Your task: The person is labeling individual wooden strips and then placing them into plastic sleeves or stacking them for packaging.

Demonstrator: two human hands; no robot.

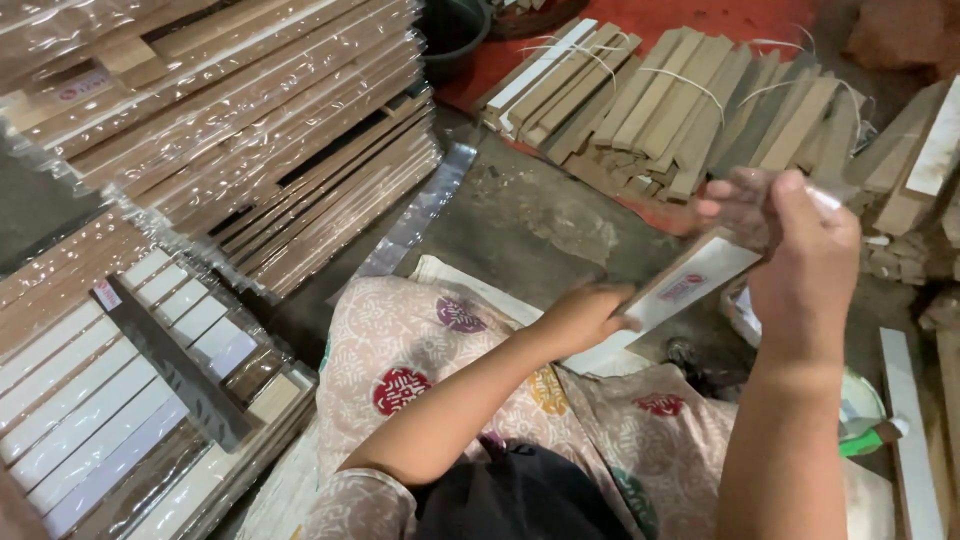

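— What's nearest the camera?

— A lap covered in patterned cloth, cream with red and purple medallions. The person sits low over a dark concrete floor.

— And to the sides?

— On the left, stacks of flat wooden strips wrapped in clear plastic, with white-faced strips lower down and a dark strip laid across them. On the right, loose white and brown slats lie on the floor.

— What about the hands?

— The left hand has its grip closed on the lower end of a flat white-faced strip with a small label. The right hand closes on the upper end, fingers curled around it; the fingertips are blurred. The strip is held in the air, tilted, above the lap and between both hands.

— Farther back?

— Bundles of brown strips tied with string rest on a red mat.
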